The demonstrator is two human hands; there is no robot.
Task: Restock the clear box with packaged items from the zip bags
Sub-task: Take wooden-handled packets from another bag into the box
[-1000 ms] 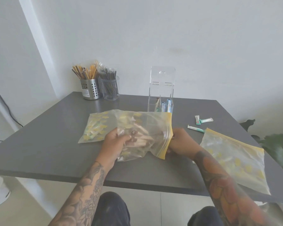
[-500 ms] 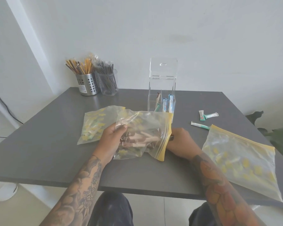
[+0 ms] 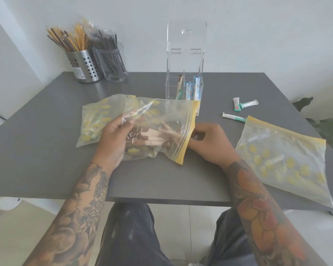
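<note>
left hand [image 3: 112, 143] pinches the middle zip bag [image 3: 161, 129] of brown packets at its closed end; right hand [image 3: 206, 143] pinches its yellow zip edge. bag lies just before the clear box [image 3: 185, 73] on the tabletop [image 3: 46, 150].
</note>
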